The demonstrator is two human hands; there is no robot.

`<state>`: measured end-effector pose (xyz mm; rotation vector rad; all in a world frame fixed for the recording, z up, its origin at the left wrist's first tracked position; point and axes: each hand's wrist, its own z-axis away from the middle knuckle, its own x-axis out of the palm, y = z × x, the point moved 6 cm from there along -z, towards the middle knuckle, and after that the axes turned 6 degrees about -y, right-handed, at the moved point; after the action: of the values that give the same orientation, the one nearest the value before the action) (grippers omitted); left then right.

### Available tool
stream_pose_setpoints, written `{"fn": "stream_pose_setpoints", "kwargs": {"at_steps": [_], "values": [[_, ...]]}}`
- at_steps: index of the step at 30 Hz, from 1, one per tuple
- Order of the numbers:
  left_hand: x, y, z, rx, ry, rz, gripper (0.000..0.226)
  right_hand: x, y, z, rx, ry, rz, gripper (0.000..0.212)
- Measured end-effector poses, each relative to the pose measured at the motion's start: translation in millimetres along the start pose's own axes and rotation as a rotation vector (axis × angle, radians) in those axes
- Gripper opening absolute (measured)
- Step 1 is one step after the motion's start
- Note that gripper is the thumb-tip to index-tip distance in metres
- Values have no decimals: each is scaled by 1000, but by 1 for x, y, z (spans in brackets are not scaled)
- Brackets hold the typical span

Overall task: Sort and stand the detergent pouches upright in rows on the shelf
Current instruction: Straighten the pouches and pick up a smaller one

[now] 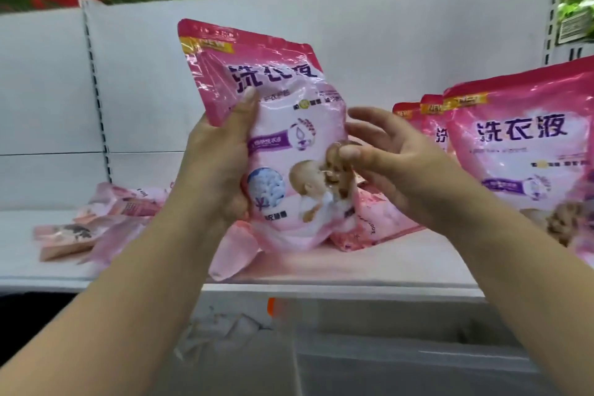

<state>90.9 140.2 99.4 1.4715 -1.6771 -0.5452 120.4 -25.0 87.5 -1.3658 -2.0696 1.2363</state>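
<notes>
My left hand (pixel 218 164) grips a pink detergent pouch (pixel 283 112) by its left edge and holds it upright, tilted a little left, above the white shelf (pixel 321 264). My right hand (pixel 395 164) is at the pouch's right edge with fingers spread and relaxed, the thumb touching its front. Three pink pouches (pixel 527 151) stand upright in a row at the right of the shelf. Several pouches (pixel 96 225) lie flat on the left, and one more pouch (pixel 373 222) lies flat behind the held one.
The shelf's white back panel (pixel 144 80) has slotted uprights at left and right. Green foliage and a red shape show above it. Below the shelf's front edge is a grey surface with an orange tag (pixel 271 305).
</notes>
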Motion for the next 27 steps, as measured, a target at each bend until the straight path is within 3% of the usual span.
{"fn": "stream_pose_setpoints", "kwargs": {"at_steps": [5, 8, 10, 12, 15, 17, 19, 21, 24, 27], "values": [[-20, -3, -38, -22, 25, -63, 11, -50, 36, -30, 240, 275, 247, 64], [-31, -10, -70, 30, 70, -196, 33, -83, 61, -42, 402, 426, 412, 46], [-40, -22, -89, 37, 89, -553, 58, -89, 84, -51, 492, 411, 371, 31], [-48, -39, -102, -17, 52, -950, 75, -98, 102, -64, 534, 453, 440, 47], [-50, -58, -112, -133, -48, -1200, 88, -115, 110, -75, 634, 555, 846, 75], [-34, -55, -111, -39, -168, -1297, 84, -123, 113, -78, 659, 565, 960, 77], [-11, -53, -98, 17, -383, -1321, 77, -128, 112, -76, 669, 556, 984, 76], [4, -61, -75, -55, -569, -1470, 79, -133, 113, -79, 643, 533, 946, 66], [8, -78, -53, -65, -659, -1883, 104, -128, 114, -79, 642, 472, 917, 61], [3, -89, -46, -128, -656, -1968, 112, -127, 113, -76, 638, 491, 855, 59]]}}
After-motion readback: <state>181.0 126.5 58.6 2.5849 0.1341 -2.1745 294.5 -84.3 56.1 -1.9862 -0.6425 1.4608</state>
